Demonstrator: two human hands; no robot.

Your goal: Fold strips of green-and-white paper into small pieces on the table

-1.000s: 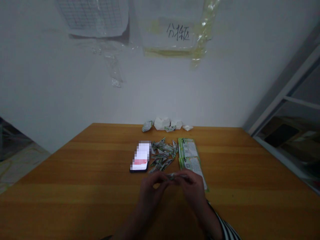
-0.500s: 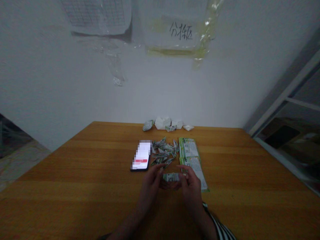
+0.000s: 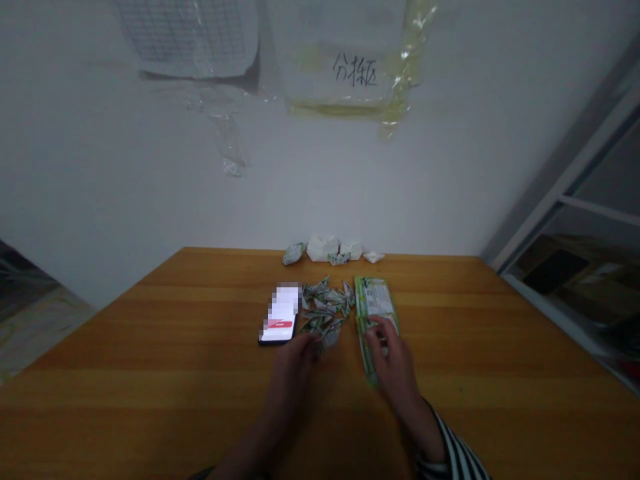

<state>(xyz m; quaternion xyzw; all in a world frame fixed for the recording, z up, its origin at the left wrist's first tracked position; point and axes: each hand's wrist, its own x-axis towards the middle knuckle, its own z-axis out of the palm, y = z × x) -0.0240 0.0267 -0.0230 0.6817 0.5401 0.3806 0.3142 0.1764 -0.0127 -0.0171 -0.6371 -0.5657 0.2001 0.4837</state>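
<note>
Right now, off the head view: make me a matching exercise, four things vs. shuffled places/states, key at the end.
Things
1. phone
2. heap of folded papers
3. green-edged sheet
4. white papers

Places or states
A. partly hidden by the right hand
B. at the far edge of the table
C. screen lit
D. between the phone and the green-edged sheet

Pairs: 1-C, 2-D, 3-A, 4-B

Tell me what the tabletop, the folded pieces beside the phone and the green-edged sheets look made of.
Tabletop: wood or wood-look laminate, smooth-looking; banded grain shows.
Folded pieces: probably thin printed paper, fairly matte; sharp creases and points.
Green-edged sheets: likely paper, given the flat printed faces; finish unclear.
</note>
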